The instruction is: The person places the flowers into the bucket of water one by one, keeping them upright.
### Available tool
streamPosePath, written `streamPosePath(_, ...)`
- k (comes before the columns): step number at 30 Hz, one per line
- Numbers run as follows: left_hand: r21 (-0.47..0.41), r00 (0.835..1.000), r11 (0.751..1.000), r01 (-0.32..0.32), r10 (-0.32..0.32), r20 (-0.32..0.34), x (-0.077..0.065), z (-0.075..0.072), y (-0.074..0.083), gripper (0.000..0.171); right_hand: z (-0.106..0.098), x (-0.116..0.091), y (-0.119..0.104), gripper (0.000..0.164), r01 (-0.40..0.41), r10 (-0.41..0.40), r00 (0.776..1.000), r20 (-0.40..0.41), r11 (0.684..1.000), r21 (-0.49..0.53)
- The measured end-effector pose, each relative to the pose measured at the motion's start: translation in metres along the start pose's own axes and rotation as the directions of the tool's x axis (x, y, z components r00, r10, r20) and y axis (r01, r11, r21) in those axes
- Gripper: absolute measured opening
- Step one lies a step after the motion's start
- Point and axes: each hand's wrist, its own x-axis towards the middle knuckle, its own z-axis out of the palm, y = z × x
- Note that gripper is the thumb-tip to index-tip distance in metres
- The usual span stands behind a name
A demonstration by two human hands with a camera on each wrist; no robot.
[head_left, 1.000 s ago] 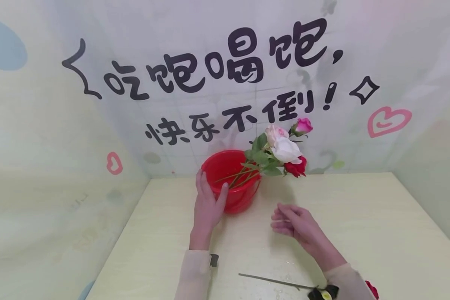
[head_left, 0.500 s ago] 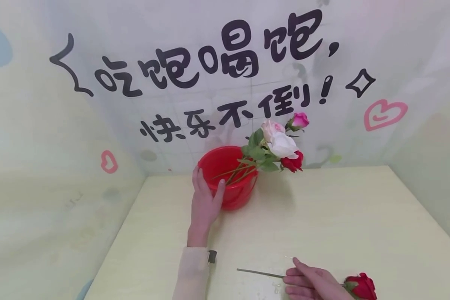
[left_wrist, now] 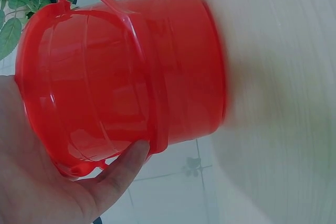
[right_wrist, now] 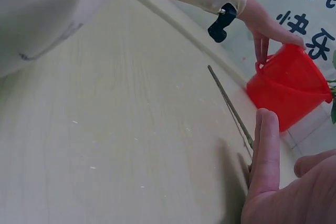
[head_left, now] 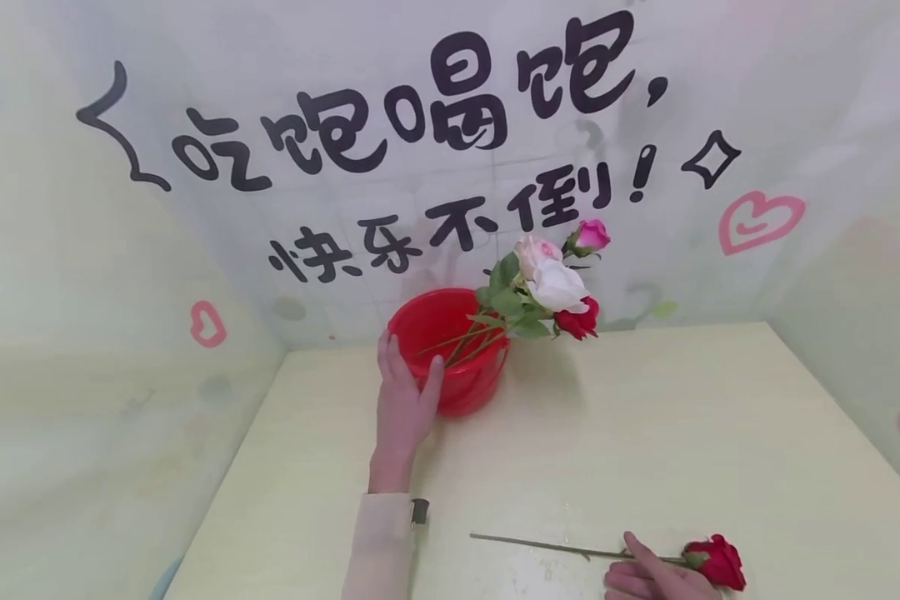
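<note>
My left hand (head_left: pixel 405 404) grips the near left side of a red plastic bucket (head_left: pixel 471 390) at the back of the table. In the left wrist view its thumb (left_wrist: pixel 126 166) presses the wall of the bucket, near the handle. Several roses lean out over the bucket's right rim: a white rose (head_left: pixel 558 286), a pale pink one, a bright pink bud (head_left: pixel 590 237) and a red one (head_left: pixel 577 319). At the front right, my right hand (head_left: pixel 656 577) is at a single red rose (head_left: pixel 717 562), whose stem lies across the table. Its fingers are straight, the thumb apart from them.
The pale wooden table (head_left: pixel 330 467) is bounded by printed cloth walls at the back and sides. Small wet drops or specks (head_left: pixel 551 567) lie near the stem. The left sleeve (head_left: pixel 378 542) has a dark clip at its cuff.
My right hand has moved from in front of the bucket down toward the front right, to the red rose. My left hand keeps its hold on the bucket. The head view has shifted slightly.
</note>
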Motion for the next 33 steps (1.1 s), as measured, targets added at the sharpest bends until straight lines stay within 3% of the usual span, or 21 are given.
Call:
streamPosePath(3,0.010,1.000,1.000,0.013,-0.013,0.009,0.002,-0.001,-0.001,0.098,0.004,0.002,-0.004,0.076,0.019,-0.017,0.999,-0.027,0.999,0.045)
streamPosePath(11,0.005,1.000,1.000,0.006,-0.006,-0.018,0.003,-0.003,-0.002,0.099,0.019,0.001,-0.007,0.035,0.114,-0.089,0.974,-0.206,0.987,0.115)
streamPosePath(15,0.002,1.000,1.000,0.002,-0.002,-0.014,0.003,-0.001,-0.003,0.099,0.021,0.002,-0.007,0.033,0.131,-0.091,0.962,-0.258,0.981,0.144)
streamPosePath(20,-0.005,1.000,1.000,0.003,-0.003,-0.011,0.000,0.003,-0.004,0.099,0.019,0.001,-0.005,0.043,0.116,-0.065,0.957,-0.282,0.979,0.166)
streamPosePath(25,0.000,1.000,1.000,-0.001,0.001,-0.003,-0.003,0.004,-0.004,0.099,0.016,0.001,-0.012,0.058,0.109,-0.076,0.955,-0.287,0.989,0.101)
streamPosePath(33,0.011,1.000,1.000,-0.003,0.002,0.021,0.000,-0.003,0.001,0.097,0.017,0.003,-0.023,0.040,0.137,-0.110,0.967,-0.229,0.985,0.106)
